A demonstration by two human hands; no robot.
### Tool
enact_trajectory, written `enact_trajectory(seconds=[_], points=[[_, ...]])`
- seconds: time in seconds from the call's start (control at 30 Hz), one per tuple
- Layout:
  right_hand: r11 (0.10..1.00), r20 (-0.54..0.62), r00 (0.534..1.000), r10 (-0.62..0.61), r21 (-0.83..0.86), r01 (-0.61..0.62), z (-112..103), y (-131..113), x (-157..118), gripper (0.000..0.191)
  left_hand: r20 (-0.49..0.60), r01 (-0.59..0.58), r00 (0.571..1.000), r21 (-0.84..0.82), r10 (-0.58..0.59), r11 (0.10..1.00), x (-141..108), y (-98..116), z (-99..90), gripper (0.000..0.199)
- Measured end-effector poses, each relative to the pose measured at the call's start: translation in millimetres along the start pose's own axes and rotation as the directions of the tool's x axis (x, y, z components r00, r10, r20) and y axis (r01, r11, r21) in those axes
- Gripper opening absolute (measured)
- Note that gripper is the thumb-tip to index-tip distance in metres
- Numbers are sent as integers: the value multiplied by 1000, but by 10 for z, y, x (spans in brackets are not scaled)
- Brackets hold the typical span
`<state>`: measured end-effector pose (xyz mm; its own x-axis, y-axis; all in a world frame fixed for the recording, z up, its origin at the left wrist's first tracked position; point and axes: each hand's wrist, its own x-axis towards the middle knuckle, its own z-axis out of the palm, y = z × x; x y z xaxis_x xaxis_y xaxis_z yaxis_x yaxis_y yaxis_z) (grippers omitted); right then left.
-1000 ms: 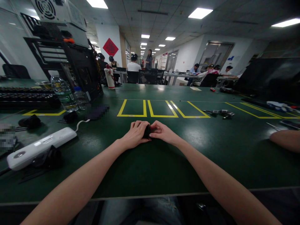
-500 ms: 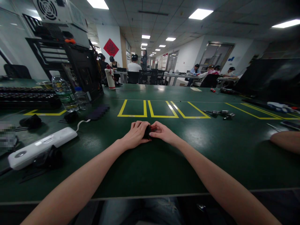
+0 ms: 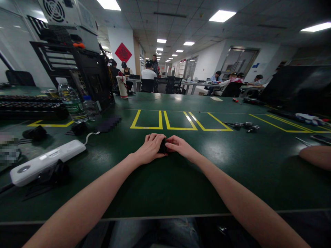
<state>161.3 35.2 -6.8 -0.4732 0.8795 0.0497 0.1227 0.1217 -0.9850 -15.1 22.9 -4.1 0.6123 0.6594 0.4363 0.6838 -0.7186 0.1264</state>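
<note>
A small black object stands between my hands on the green table, in the middle of the view. My left hand is wrapped round its left side, with the fingers over the top and the thumb low in front. At its right side, the fingertips and thumb of my right hand are pressed together against its edge. Most of the object is hidden by my fingers, so its shape cannot be made out.
Yellow tape outlines lie beyond my hands. To the left are a white power strip, bottles and black computer hardware. Metal parts lie to the right, and another person's arm rests at the right edge.
The fingers of my right hand have shifted slightly on the black object. My left hand keeps its hold. In the background, a standing person has moved a little to the left.
</note>
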Motion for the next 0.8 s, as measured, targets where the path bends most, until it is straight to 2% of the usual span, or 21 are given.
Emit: enact_trajectory(seconds=[0.07, 0.23, 0.3, 0.47, 0.6, 0.7, 0.8], points=[[1000, 16, 1000, -4, -6, 4, -6, -17, -9, 25, 1, -2, 1000, 1, 2, 1000, 1, 0, -3, 55], [995, 49, 994, -99, -21, 100, -23, -80, -54, 28, 13, 3, 1000, -22, -3, 1000, -1, 3, -17, 53], [995, 61, 993, -97, -8, 98, -22, -87, -62, 29, 13, 6, 1000, -25, -6, 1000, -4, 4, -21, 54], [998, -2, 998, -71, 3, 71, -16, -20, -25, 24, 10, -3, 1000, -14, 3, 1000, -10, 9, -30, 55], [998, -30, 998, -56, -21, 55, -21, 38, 14, 28, 11, -4, 1000, -1, 4, 1000, -4, 7, -22, 56], [999, -9, 1000, -27, -33, 27, -28, 37, 16, 29, 3, 3, 1000, -1, -3, 1000, 0, -1, -4, 57], [997, 31, 998, -59, -42, 61, -36, 12, 3, 26, -1, 3, 1000, -16, -3, 1000, 0, -7, 4, 57]])
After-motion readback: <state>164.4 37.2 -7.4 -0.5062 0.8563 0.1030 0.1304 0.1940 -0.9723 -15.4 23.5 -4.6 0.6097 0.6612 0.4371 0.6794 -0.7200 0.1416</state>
